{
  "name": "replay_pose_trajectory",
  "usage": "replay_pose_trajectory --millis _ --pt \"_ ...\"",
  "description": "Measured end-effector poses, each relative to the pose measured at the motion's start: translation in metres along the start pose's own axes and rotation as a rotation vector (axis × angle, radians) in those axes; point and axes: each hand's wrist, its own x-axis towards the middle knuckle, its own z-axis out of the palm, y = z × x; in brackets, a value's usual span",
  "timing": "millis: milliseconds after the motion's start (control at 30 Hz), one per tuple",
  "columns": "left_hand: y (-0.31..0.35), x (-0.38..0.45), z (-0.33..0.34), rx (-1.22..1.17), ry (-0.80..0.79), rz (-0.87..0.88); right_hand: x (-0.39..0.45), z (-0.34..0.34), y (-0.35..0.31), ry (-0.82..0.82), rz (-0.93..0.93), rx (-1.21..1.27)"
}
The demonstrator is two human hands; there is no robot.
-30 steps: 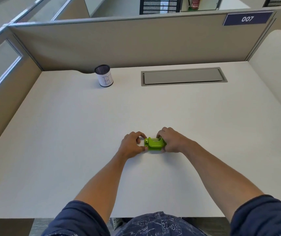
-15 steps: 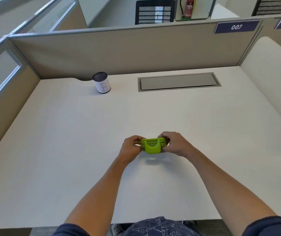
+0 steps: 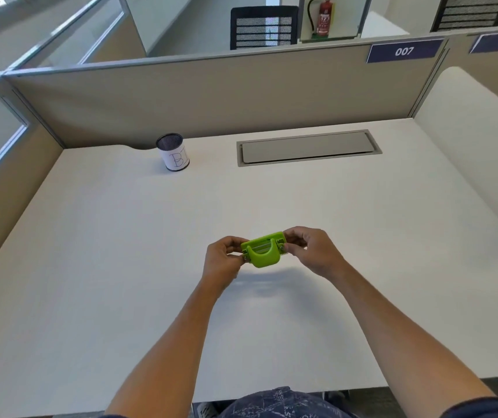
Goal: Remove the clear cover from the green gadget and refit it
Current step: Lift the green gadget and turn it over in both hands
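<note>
1. The gadget hung between both hands, raised above the desk, its shadow on the surface below.
2. The left hand pinched the gadget's left end, fingers closed on it.
3. The right hand gripped the right end, fingertips curled on it.
4. Whether the clear cover was on could not be told.
5. A cup stood well apart, at the desk's far edge.

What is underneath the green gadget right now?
Bare desk with the green gadget's soft shadow; the left hand and right hand hold it up. Its underside faces away, unseen.
</note>
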Motion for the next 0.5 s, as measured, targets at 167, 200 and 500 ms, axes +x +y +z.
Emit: replay_pose_trajectory --millis 167,200,500 --pt "0.0 0.002 0.0 0.137 0.023 0.034 -0.003 0.01 0.001 0.021 -0.038 -0.037" --pt "0.0 0.003 -0.001 0.158 0.03 0.04 -0.003 0.009 0.001 0.01 -0.028 -0.015" --pt "0.006 0.007 -0.008 0.082 -0.031 0.098 0.005 -0.007 -0.006 -0.093 0.033 0.258"
